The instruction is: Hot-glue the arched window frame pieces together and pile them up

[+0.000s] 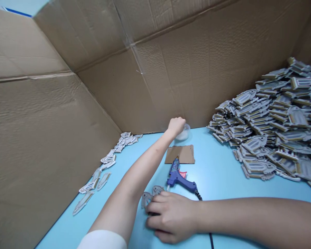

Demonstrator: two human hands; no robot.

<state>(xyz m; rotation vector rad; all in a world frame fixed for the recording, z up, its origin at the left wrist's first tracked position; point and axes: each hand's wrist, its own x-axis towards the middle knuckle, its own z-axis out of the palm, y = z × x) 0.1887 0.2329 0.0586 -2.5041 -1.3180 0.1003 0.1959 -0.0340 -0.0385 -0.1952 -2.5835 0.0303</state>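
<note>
My left hand (176,126) reaches far forward to a small clear plastic tub (183,132) by the back cardboard wall. Its fingers are closed at the tub's near left side; whatever they pinch is hidden. Near the front, my right hand (172,217) is curled over flat grey cut-out pieces (146,199), its fingertips on them and partly blurred. Another grey rounded piece (157,189) lies just beyond its fingers. Between the two hands rests a blue glue gun (180,176) with a red trigger, its nozzle over a brown cardboard piece (184,154).
Tall cardboard walls (166,79) enclose the light blue table (217,180) at the back and left. A large heap of layered grey-and-white cut-outs (280,124) fills the right side. More cut-outs (108,159) line the left wall. The glue gun's black cord (198,195) passes under my right forearm.
</note>
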